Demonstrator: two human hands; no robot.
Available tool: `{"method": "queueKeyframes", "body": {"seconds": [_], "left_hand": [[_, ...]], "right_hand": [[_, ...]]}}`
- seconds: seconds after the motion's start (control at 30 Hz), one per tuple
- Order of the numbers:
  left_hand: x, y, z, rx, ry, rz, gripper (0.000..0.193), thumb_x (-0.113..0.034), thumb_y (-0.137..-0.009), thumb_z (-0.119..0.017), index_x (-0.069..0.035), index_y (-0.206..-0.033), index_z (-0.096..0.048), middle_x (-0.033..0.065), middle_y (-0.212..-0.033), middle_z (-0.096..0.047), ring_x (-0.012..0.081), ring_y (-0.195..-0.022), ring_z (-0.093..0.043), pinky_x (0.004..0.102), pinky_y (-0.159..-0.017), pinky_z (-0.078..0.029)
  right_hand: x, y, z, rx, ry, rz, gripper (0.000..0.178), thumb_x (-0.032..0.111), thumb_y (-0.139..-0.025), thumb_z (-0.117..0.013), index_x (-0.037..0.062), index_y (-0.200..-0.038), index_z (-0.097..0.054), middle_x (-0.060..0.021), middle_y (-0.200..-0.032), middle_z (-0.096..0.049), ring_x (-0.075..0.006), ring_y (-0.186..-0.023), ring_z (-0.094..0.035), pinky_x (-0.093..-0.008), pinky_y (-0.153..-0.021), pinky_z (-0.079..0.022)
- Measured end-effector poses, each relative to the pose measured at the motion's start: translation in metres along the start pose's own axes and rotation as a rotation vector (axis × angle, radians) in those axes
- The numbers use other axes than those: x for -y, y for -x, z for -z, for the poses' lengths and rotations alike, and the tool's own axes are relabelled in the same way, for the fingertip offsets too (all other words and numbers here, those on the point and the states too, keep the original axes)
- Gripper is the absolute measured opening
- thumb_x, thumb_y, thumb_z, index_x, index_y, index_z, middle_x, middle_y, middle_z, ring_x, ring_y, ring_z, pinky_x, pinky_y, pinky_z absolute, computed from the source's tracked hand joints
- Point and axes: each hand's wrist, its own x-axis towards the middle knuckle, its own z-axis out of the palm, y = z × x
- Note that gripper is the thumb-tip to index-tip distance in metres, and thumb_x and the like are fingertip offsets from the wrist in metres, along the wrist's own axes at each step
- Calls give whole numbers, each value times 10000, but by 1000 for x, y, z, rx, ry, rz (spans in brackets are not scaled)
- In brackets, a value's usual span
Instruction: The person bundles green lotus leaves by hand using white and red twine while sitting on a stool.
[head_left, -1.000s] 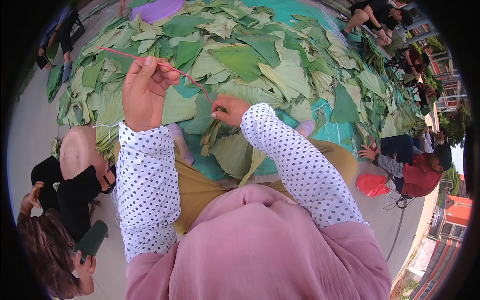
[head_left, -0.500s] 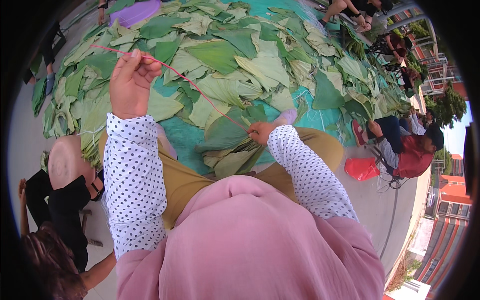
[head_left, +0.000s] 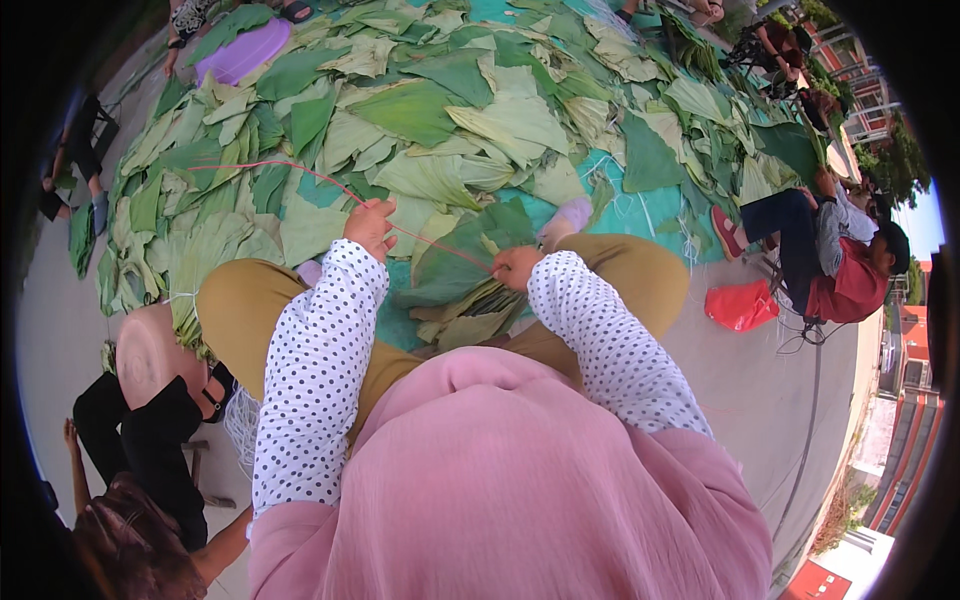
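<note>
A thin red string point(head_left: 272, 162) runs through both my hands. My left hand point(head_left: 371, 229) is closed on it, and its loose end trails off to the left over the leaves. To the right, my right hand point(head_left: 517, 267) pinches the same string at the edge of a bundle of large green leaves point(head_left: 455, 262). The string stretches between the two hands across the top leaf. This folded bundle lies between my knees, its layered edges toward me. Whether the string passes around the bundle is hidden.
Large flat leaves point(head_left: 405, 110) cover a teal sheet point(head_left: 625, 205) ahead. At left are a purple round object point(head_left: 245, 52), a pinkish tub point(head_left: 155, 355) and a person in black trousers point(head_left: 165, 430). A red bag point(head_left: 741, 304) lies near a seated person in red point(head_left: 850, 280) at right.
My left hand has come down and rightward, closer to my right hand, still with the string. The stretch between the hands is shorter. My right hand has hardly moved.
</note>
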Motion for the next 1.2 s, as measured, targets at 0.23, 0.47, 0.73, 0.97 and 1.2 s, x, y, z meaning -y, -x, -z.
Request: {"method": "queueKeyframes", "body": {"seconds": [0.23, 0.47, 0.73, 0.97, 1.2], "left_hand": [[65, 7, -38, 247, 81, 236, 191, -135, -959, -495, -120, -1142, -444, 108, -1038, -636, 217, -862, -631, 381, -718, -515], [49, 5, -40, 82, 84, 1, 185, -152, -1002, -421, -50, -1149, -468, 144, -1025, -648, 212, -784, -643, 347, -682, -537], [14, 2, -37, 107, 161, -121, 193, -173, -1005, -434, -58, -1153, -479, 149, -1052, -641, 229, -822, -635, 348, -710, -525], [7, 18, -31, 73, 254, -176, 206, -176, -995, -453, -43, -1149, -490, 142, -989, -652, 215, -768, -634, 325, -684, -510], [7, 20, -8, 27, 361, -236, 231, -179, -990, -433, -32, -1157, -494, 143, -1050, -635, 223, -872, -632, 347, -778, -528]], "right_hand": [[-24, 39, -19, -136, 31, 49, 660, 244, -829, -640, 44, -1399, -373, -245, -1301, -517, -377, -1172, -530, -414, -998, -423], [1, 78, 47, 263, 345, -251, 555, 153, -826, -649, 68, -1342, -464, -245, -1091, -642, -374, -1037, -621, -421, -918, -476], [6, 71, 61, 328, -289, -407, 490, 99, -862, -586, 73, -1341, -485, -118, -902, -684, -219, -688, -678, -329, -587, -551], [-1, 56, 75, 222, 433, -204, 419, 75, -806, -588, 118, -1222, -602, -115, -988, -679, -261, -897, -670, -393, -800, -521], [-18, 62, 160, -46, 525, -268, 367, 86, -796, -607, 131, -1159, -633, -92, -1013, -662, -260, -982, -643, -408, -849, -493]]}}
